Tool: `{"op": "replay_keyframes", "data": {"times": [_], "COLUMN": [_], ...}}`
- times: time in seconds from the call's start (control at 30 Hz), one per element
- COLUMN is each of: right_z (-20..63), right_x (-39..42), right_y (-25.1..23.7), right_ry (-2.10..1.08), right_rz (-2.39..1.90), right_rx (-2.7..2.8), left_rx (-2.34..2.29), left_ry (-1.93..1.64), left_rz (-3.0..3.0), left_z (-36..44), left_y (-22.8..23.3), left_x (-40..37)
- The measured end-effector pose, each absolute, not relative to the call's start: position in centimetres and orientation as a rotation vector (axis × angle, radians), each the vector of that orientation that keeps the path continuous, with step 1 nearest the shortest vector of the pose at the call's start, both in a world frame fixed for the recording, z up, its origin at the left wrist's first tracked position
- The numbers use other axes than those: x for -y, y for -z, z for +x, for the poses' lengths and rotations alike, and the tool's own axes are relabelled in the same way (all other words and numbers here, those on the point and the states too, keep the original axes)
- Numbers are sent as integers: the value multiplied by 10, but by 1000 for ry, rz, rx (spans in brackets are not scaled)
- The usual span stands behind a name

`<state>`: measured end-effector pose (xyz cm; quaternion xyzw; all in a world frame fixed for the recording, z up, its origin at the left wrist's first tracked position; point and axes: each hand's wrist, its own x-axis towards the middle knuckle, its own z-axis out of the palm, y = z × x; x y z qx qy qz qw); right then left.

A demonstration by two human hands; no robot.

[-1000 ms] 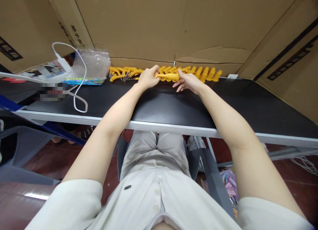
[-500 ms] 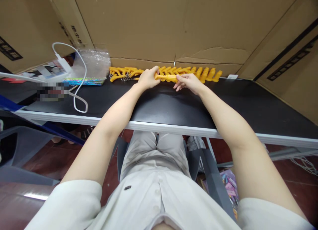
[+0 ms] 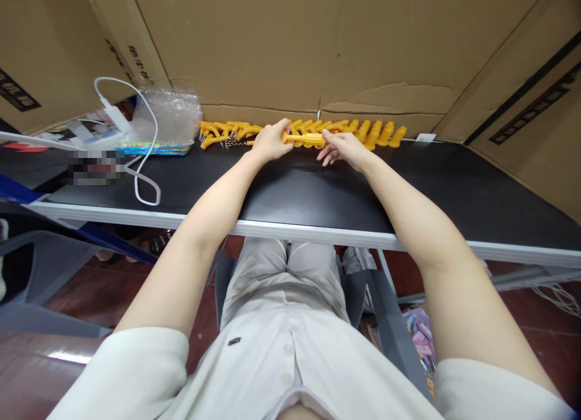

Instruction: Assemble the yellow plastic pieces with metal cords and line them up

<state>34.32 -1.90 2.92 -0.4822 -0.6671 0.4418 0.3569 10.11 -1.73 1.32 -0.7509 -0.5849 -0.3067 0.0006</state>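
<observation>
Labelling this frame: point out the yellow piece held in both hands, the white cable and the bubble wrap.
yellow piece (image 3: 308,140), head view, ribbed middle between the hands.
white cable (image 3: 154,129), head view, right side of its arch.
bubble wrap (image 3: 175,114), head view, centre of the clear bundle.

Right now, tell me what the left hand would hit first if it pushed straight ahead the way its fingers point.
Likely the row of yellow plastic toy pieces just beyond the left hand, then the brown cardboard wall behind; depth is unclear.

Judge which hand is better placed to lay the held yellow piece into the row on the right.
Right hand, probably: it holds the piece at the end nearest the row; the left hand is farther away.
</observation>
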Motion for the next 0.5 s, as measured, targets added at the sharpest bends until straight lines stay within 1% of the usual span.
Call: {"op": "replay_keyframes", "data": {"times": [0.2, 0.5], "right_z": [351, 353], "right_x": [14, 13], "right_y": [-27, -26], "right_ry": [-1097, -1062], "right_rz": [-1113, -1105], "right_rx": [1743, 1784], "left_rx": [1853, 1868], "left_ry": [965, 1003], "left_rz": [-2372, -2384], "left_z": [102, 103], "left_y": [-15, -16], "left_x": [20, 22]}}
